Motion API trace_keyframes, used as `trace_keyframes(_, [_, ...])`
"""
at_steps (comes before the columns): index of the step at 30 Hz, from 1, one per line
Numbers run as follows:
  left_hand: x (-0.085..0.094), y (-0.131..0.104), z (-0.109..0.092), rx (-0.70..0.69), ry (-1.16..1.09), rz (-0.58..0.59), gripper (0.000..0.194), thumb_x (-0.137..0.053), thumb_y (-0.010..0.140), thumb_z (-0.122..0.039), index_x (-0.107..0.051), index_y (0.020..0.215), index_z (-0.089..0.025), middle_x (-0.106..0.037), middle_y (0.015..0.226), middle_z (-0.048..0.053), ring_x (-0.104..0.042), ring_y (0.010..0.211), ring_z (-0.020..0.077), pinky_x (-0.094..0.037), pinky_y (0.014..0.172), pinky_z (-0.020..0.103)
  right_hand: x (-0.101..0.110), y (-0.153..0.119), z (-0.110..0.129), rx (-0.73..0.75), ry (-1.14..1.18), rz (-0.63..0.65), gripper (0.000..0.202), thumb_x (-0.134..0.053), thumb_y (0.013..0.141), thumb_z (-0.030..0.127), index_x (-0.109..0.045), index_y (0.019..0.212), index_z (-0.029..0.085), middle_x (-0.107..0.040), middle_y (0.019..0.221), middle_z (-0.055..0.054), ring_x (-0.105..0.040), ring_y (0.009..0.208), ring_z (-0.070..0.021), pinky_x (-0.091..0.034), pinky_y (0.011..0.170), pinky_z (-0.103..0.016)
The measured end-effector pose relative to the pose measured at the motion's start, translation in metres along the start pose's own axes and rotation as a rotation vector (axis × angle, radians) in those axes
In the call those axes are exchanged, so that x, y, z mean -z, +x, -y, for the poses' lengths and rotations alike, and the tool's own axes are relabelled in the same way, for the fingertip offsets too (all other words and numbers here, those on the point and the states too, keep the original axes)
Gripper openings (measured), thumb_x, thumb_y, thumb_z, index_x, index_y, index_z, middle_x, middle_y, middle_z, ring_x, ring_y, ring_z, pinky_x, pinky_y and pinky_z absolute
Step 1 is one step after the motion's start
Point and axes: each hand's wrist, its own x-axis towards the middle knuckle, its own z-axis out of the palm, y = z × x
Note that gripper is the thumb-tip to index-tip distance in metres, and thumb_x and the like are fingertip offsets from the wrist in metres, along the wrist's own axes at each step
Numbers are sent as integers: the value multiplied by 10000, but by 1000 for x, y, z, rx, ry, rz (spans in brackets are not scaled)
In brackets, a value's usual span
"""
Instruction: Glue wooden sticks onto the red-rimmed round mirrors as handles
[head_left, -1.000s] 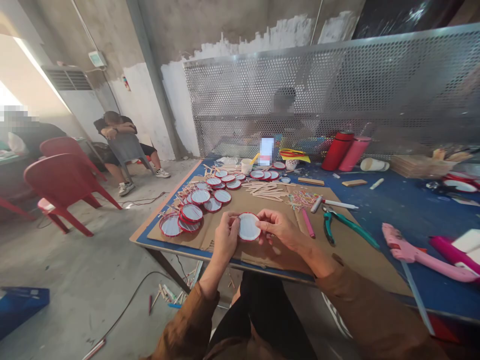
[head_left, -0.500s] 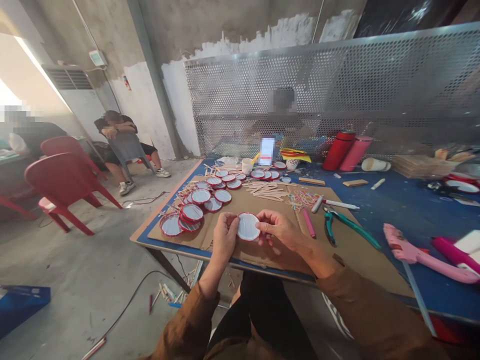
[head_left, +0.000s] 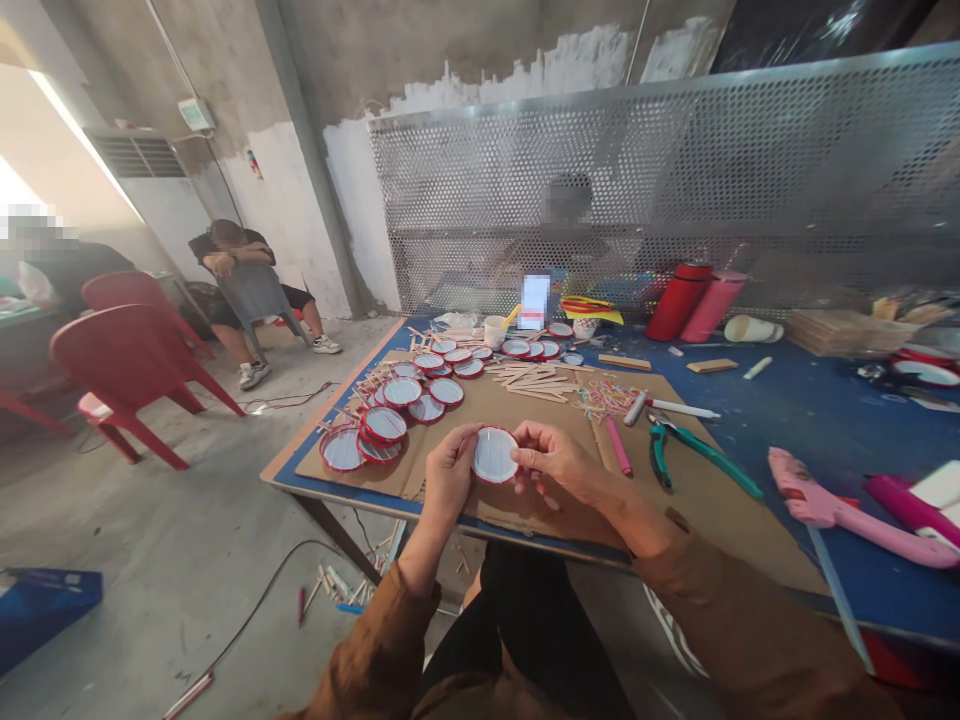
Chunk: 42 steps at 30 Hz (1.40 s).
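Observation:
Between my two hands is a round white disc with a red rim, raised over the front of the cardboard sheet. My left hand grips its left edge, and my right hand pinches the right edge between thumb and fingers. Faint straight lines run across the disc's pale face. To the left lies a pile of similar red-rimmed discs, some overlapping. Beyond the held disc are loose wooden sticks and a tangle of coloured rubber bands.
Right of my hands lie a pink stick, green-handled pliers and a pink glue gun. Bottles, a paper cup and a phone stand near the perforated metal screen. A person sits at left.
Both hands keep hold of the disc. It has shifted very slightly left, and my left thumb sits a little more behind its edge.

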Motion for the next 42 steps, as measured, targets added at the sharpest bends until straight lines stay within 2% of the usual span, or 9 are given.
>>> trace_keyframes(9, [1,3,1,15,0,15,333,-512,882,-325,-677,1134,-185,-692,1132,77,-627,1044,187,-463,941,312,1,2,-1,-14,-8,-35,378,-706,733,495,-559,862,171,-678,694,-11,-669,541,-136,-423,357,-156])
trace_keyframes(11, [1,3,3,16,9,-4,368,-484,908,-349,-626,1205,-185,-680,1122,79,-627,1007,175,-476,911,304,1,2,-1,-15,0,-62,368,-705,734,488,-560,852,171,-673,675,-7,-664,532,-134,-418,354,-154])
trace_keyframes(14, [0,1,6,66,-35,-36,411,-438,932,-396,-548,1264,-179,-669,995,68,-633,813,139,-514,749,264,1,2,-1,-17,33,-91,360,-712,730,473,-559,846,168,-667,651,-3,-658,519,-130,-411,348,-151])
trace_keyframes(18, [-2,0,8,111,-160,-7,411,-486,904,-434,-524,1216,-170,-626,847,27,-587,628,102,-492,571,216,4,3,-1,-36,121,-135,370,-737,703,449,-554,851,164,-667,655,-3,-652,496,-123,-405,342,-145])
trace_keyframes(24, [-3,1,1,106,-233,137,496,-689,740,-383,-578,1166,-156,-667,969,69,-631,682,120,-517,551,214,8,6,-3,-50,199,-168,378,-754,681,439,-554,855,170,-664,647,-2,-648,475,-128,-388,326,-149])
trace_keyframes(31, [-4,1,1,170,-267,132,523,-696,721,-353,-598,1192,-148,-695,940,75,-658,730,156,-555,576,246,8,5,-2,-49,203,-158,385,-764,675,439,-557,856,169,-669,652,-4,-657,494,-130,-402,340,-148])
trace_keyframes(36, [-5,4,7,136,-275,161,517,-692,735,-345,-551,1195,-156,-663,1005,87,-657,783,152,-556,635,254,9,6,-3,-34,184,-177,372,-764,678,428,-558,848,168,-673,663,-4,-657,491,-125,-397,332,-139])
trace_keyframes(39, [-6,4,9,106,-269,82,529,-697,734,-365,-506,1187,-172,-623,1037,84,-650,835,150,-560,691,273,12,8,-6,-43,154,-219,331,-739,714,406,-563,863,167,-681,661,-12,-659,484,-125,-403,327,-136])
trace_keyframes(42, [-4,1,7,132,-261,-63,466,-639,786,-421,-474,1158,-194,-585,997,49,-626,816,133,-549,621,245,17,11,-11,-83,130,-301,259,-704,759,354,-565,872,167,-684,649,-19,-656,465,-125,-384,301,-131])
